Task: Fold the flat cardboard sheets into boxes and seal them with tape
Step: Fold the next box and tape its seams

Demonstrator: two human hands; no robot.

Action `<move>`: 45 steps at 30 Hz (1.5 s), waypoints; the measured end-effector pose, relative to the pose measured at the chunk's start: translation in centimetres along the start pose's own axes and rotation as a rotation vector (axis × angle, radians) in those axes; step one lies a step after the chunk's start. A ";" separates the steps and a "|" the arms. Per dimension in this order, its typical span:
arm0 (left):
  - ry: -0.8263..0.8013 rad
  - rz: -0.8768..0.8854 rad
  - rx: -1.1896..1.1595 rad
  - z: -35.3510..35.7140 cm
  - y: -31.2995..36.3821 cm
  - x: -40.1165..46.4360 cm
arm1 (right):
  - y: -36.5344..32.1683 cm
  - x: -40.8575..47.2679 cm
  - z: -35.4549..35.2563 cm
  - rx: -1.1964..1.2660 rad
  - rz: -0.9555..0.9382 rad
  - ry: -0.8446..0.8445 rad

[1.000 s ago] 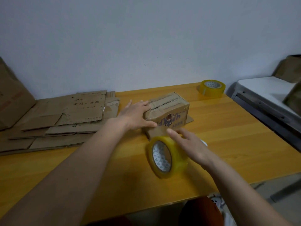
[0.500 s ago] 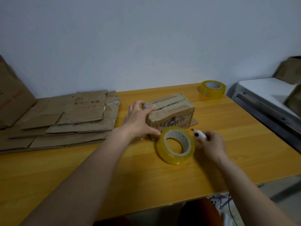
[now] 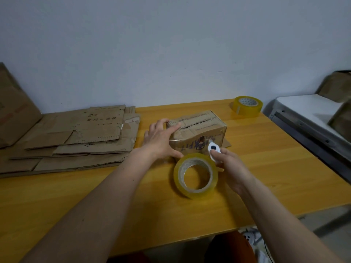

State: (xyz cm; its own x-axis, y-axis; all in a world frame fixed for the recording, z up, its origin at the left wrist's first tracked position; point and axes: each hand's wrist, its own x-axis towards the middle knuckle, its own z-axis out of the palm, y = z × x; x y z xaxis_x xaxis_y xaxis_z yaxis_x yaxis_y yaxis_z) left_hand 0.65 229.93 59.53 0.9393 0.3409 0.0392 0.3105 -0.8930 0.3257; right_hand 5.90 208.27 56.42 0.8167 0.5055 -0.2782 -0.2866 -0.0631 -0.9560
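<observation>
Small folded brown cardboard box (image 3: pixel 197 132), long axis left-right, is braced at its left end by the spread left hand (image 3: pixel 161 139), while the right hand (image 3: pixel 228 164) pinches a small white cutter (image 3: pixel 214 150) against its near face, beside the yellow tape roll (image 3: pixel 195 175).

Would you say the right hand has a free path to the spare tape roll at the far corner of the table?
Probably yes: the bare tabletop lies between the right hand and the spare tape roll, though that hand already holds a small white cutter.
</observation>
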 end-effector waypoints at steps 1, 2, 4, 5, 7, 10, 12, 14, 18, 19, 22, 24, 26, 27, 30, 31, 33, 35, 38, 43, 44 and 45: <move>-0.005 0.002 0.006 0.0 0.0 0.0 | 0.0 -0.3 0.2 0.021 0.047 -0.053; -0.008 0.003 0.011 0.0 -0.1 0.0 | 0.0 -0.7 0.5 0.061 0.102 -0.120; -0.012 0.009 0.015 0.0 -0.1 0.1 | -0.2 -1.6 1.0 0.160 0.173 -0.260; -0.014 0.012 0.013 0.0 -0.2 0.1 | -0.3 -1.9 1.2 0.209 0.179 -0.318; -0.028 0.012 0.010 -0.2 -0.3 0.1 | -0.5 -2.5 1.7 0.225 0.137 -0.363; -0.053 0.030 0.051 -0.7 -0.5 0.1 | -1.2 -3.4 2.6 0.091 -0.015 -0.276; -0.046 0.054 0.066 -0.7 -0.5 0.0 | -1.4 -3.8 3.0 0.016 -0.121 -0.245; -0.022 0.073 0.035 -0.3 -0.3 -0.3 | -1.4 -4.4 3.3 -0.063 -0.214 -0.207; 0.047 0.025 -0.172 1.0 0.1 -1.1 | -0.8 -5.8 3.5 -0.106 -0.336 -0.134; 0.074 -0.018 -0.257 1.2 0.4 -1.3 | -0.6 -6.0 3.5 -0.127 -0.361 -0.133; 0.159 -0.232 -0.563 2.0 1.3 -2.2 | -0.4 -6.5 3.3 -0.157 -0.387 -0.135; 0.149 -0.396 -0.777 2.6 1.7 -3.0 | -0.5 -6.3 2.9 -0.187 -0.382 -0.103; 0.094 -0.477 -0.951 3.3 1.9 -3.6 | -1.0 -5.8 2.7 -0.256 -0.394 -0.066; 0.065 -0.487 -1.014 3.5 2.0 -3.8 | -1.3 -5.5 2.6 -0.319 -0.415 -0.040; 0.030 -0.484 -1.156 3.8 2.2 -4.4 | -2.5 -4.2 2.6 -0.564 -0.514 0.084; 0.031 -0.480 -1.193 3.7 2.2 -4.4 | -2.9 -3.8 2.7 -0.602 -0.538 0.099; 0.022 -0.476 -1.250 3.7 2.2 -4.5 | -3.2 -3.1 2.9 -0.688 -0.589 0.084; -0.002 -0.480 -1.292 3.7 2.2 -4.5 | -3.2 -2.6 3.2 -0.777 -0.637 0.045; -0.050 -0.461 -1.360 3.8 1.9 -4.5 | -3.2 -2.2 3.1 -0.573 -0.565 -0.115; -0.092 -0.431 -1.399 3.9 2.0 -4.5 | -3.1 -1.2 3.0 -0.550 -0.548 -0.053; -0.095 -0.426 -1.401 3.9 2.1 -4.4 | -3.0 -1.1 2.9 -0.596 -0.559 -0.028; -0.098 -0.419 -1.402 3.9 2.2 -4.4 | -2.9 -1.1 2.8 -0.643 -0.585 -0.005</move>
State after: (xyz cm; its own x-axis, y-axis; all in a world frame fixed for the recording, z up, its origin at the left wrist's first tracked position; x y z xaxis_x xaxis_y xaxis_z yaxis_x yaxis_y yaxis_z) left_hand -2.20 225.37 56.40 0.8418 0.4261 -0.3313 0.2175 0.2941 0.9307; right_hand 4.48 210.32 59.77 0.7417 0.6125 0.2733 0.5184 -0.2649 -0.8131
